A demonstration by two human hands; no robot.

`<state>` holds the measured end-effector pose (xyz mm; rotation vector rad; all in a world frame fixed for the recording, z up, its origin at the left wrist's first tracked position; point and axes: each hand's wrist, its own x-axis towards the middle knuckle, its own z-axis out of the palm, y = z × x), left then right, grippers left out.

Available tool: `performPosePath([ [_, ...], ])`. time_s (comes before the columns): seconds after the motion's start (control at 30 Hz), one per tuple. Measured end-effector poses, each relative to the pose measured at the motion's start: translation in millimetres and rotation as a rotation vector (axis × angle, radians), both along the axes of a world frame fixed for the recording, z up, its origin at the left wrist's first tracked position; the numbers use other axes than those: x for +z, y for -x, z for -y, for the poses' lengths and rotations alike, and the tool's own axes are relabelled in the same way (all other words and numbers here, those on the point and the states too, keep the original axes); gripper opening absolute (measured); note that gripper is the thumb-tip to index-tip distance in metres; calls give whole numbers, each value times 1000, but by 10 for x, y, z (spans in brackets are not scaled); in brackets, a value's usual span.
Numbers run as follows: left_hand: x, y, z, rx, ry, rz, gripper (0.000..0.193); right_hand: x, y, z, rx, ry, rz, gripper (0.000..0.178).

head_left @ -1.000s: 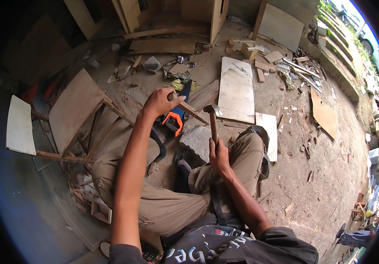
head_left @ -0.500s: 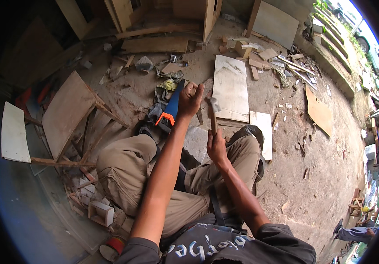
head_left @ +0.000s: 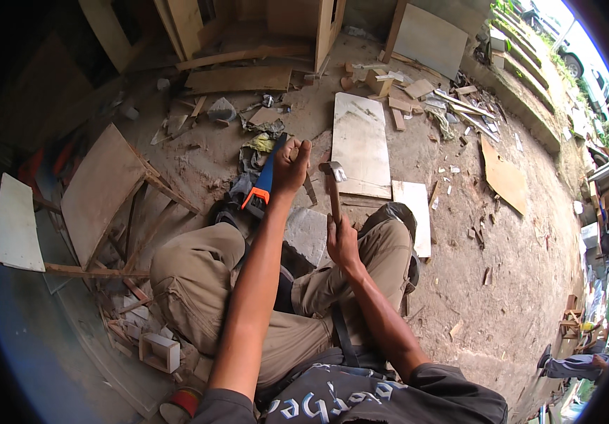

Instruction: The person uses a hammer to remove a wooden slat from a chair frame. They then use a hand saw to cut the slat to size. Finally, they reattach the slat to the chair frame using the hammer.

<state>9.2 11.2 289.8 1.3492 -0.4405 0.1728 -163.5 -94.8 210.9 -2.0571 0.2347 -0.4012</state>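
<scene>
From the head view: grasping the hammer point(head_left: 335, 199) in the right hand point(head_left: 343, 244), low on its wooden handle, with the metal head raised and the bright claw toward the right. Clenching the left hand point(head_left: 291, 164) round a wood strip point(head_left: 310, 189), thumb uppermost, with only one end in sight, below and to the right of the knuckles. Cannot tell the strip's full length. Holding both tools-and-timber side by side, near but apart, just past a grey block point(head_left: 306, 230); left of the left hand, a blue saw point(head_left: 267, 177), and farther off to the right, a pale board point(head_left: 361, 145).

Likely to handle top-heavy, the hammer, and stiff; best gripped near the handle's end, clear of the claw. As for the strip, probably light, stiff, rough more than slippery, liable to split; best held at one end.

Compared with a second ago: brought farther right, the left hand, closer to the hammer; pointing more steeply down, the strip, and far less exposed. Gripping the hammer much as before.
</scene>
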Motion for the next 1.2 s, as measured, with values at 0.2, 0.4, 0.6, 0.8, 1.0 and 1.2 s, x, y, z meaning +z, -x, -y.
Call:
performPosePath([
  [0.2, -61, 45, -121, -2, -46, 11, 42, -102, -102, -8, -20, -36, -201, 25],
  [0.4, -44, 205, -609, 54, 120, -82, 22, -403, 99, 71, -146, -330, -282, 38],
  [0.6, -14, 82, -1701, 32, -536, -324, 34, -578, -61, 69, -158, -513, -434, 45],
  [0.8, 38, 86, -2117, -245, -1325, -691, 44, -475, -142, -28, -138, -647, -448, 43],
  [1.0, -1134, 465, -1967, -533, -1051, -1301, 30, -523, -128, -5, -132, -630, -486, 44],
  [1.2, -1749, 713, -1943, -476, -819, -924, 37, -389, -108, -40, -198, -541, -403, 43],
])
